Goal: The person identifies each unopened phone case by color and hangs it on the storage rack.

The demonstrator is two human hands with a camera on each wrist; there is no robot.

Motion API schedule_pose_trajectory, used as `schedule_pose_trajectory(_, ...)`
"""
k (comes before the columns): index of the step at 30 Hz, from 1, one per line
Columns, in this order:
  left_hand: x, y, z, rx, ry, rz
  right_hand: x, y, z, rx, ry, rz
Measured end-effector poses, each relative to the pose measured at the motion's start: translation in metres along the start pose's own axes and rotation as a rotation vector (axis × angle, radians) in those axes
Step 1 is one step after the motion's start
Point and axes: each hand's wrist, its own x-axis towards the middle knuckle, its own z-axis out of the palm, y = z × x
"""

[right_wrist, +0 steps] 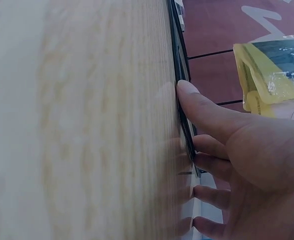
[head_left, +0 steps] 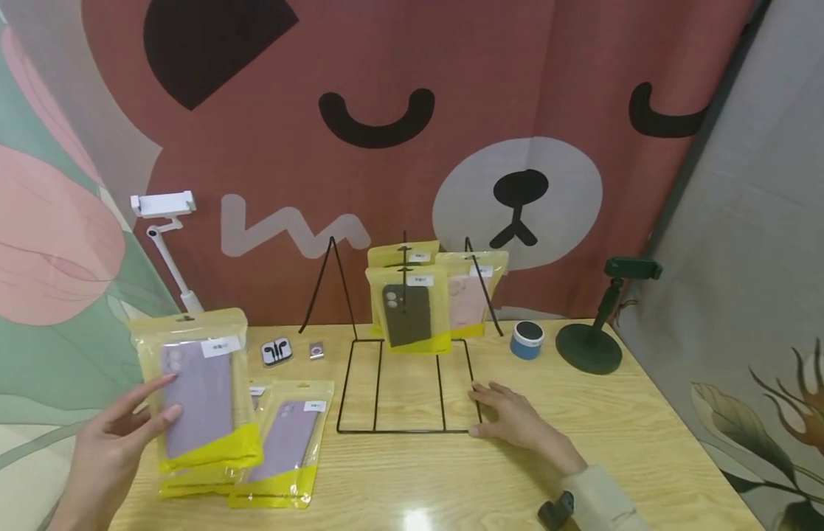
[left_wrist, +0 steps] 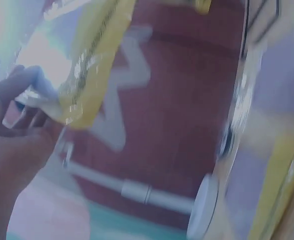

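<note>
My left hand [head_left: 153, 404] holds up a yellow packet with a purple phone case [head_left: 202, 391] above the table's left side, fingers across its front. In the left wrist view the left hand [left_wrist: 14, 135] pinches the packet's edge [left_wrist: 86, 65]. My right hand [head_left: 498, 409] lies flat on the table, its fingertips on the near right corner of a black wire display rack [head_left: 405, 431]. The right wrist view shows the right hand's fingertips [right_wrist: 187, 90] pressed against the rack's wire [right_wrist: 179, 60]. Several packets hang on the rack, a dark case [head_left: 406, 310] in front and a pink one [head_left: 468, 299].
More yellow packets [head_left: 285, 450] lie flat under the held one. Earbuds [head_left: 277, 351], a small ring holder [head_left: 316, 349], a blue speaker [head_left: 527, 339] and a green phone stand [head_left: 591, 343] stand near the back. A white phone arm [head_left: 162, 204] rises at the left. The wooden table [head_left: 624, 428] ends at the right.
</note>
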Motion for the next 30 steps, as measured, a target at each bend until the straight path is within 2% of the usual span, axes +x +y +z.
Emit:
schedule_pose_trajectory(2,-0.003,0.006,0.019,-0.014,-0.078,0.026,0.000,0.000,0.000,0.000,-0.001,0.000)
schedule_pose_trajectory(4,-0.004,0.010,0.037,0.047,-0.140,0.020,0.000,0.000,-0.001,0.004,0.004,0.001)
schedule_pose_trajectory(6,-0.001,0.011,0.050,0.134,-0.175,0.042,0.000,0.000,-0.002,0.008,0.006,0.001)
schedule_pose_trajectory(10,0.006,0.008,0.068,0.198,-0.211,0.138,0.001,0.000,-0.001,0.003,0.009,-0.008)
schedule_pose_trajectory(13,0.011,0.003,0.074,0.194,-0.238,0.180,0.001,0.000,0.000,0.000,0.008,-0.011)
schedule_pose_trajectory(17,0.012,-0.001,0.077,0.191,-0.255,0.195,0.000,-0.001,0.000,0.006,0.002,-0.015)
schedule_pose_trajectory(30,0.009,0.003,0.080,0.171,-0.302,0.255,-0.001,-0.005,0.000,0.007,0.008,0.010)
